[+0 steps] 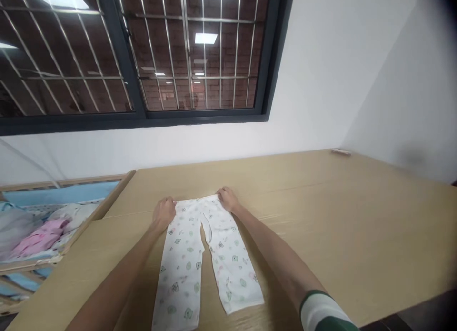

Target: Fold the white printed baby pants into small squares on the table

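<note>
A small pair of white trousers (185, 255) with green and pink prints lies spread on the wooden tabletop (339, 235), waistband away from me and legs toward me. At the left corner of the waistband, my left hand (164, 212) is closed on the cloth. My right hand (227, 198) grips the opposite corner, its fingers curled over the edge. Between the two hands the waistband is stretched nearly straight. The legs lie apart, with a gap at the crotch.
On the left stands a wooden cot (117, 190) with blue lining, holding a pink cloth (42, 238) and pale bedding. A small flat object (341, 152) lies at the table's far right corner. Behind the table are a white wall (314, 83) and a barred window (200, 114).
</note>
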`<move>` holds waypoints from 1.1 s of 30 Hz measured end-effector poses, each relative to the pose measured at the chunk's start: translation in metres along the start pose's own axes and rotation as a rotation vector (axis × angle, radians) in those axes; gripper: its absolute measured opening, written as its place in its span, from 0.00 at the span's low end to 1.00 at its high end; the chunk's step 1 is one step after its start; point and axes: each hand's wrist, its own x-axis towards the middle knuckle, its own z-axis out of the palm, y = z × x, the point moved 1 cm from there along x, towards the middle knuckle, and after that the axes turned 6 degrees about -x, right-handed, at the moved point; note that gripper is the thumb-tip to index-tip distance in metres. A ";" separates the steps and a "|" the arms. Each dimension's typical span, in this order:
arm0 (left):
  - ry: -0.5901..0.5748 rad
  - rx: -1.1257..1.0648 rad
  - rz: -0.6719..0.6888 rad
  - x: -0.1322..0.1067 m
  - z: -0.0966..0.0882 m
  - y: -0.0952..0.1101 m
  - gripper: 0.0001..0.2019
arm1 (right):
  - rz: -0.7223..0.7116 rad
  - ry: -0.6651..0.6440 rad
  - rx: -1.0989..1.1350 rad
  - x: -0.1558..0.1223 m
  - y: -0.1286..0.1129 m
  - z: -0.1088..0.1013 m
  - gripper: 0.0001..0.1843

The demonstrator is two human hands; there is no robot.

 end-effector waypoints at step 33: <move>-0.568 -0.329 0.455 -0.209 -0.020 0.205 0.10 | 0.121 0.103 0.328 0.004 0.013 0.010 0.05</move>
